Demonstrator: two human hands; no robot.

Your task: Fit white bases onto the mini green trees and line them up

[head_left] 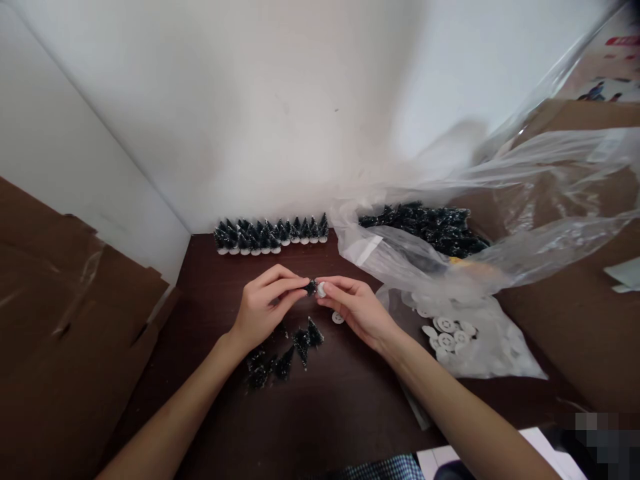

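Note:
Between the fingertips of my left hand [275, 297] is a small dark green bottle-brush tree [311, 287] with white-flecked bristles, lying sideways. My right hand [355, 307] pinches a round white base [321, 289] against the tree's bottom end; whether the two are joined I cannot tell. Under my right fingers a loose white base [338, 318] lies on the table. Several loose trees [301, 343] are scattered below my left hand, partly hidden by it. Toward the wall, trees on white bases [270, 235] stand upright in close rows.
A clear plastic bag [400, 257] at the back right holds a heap of dark trees [425, 227]. Another bag [500, 340] at right has many white bases [447, 333]. Cardboard boxes [65, 320] flank the brown table [350, 413], and a white wall [280, 133] rises behind.

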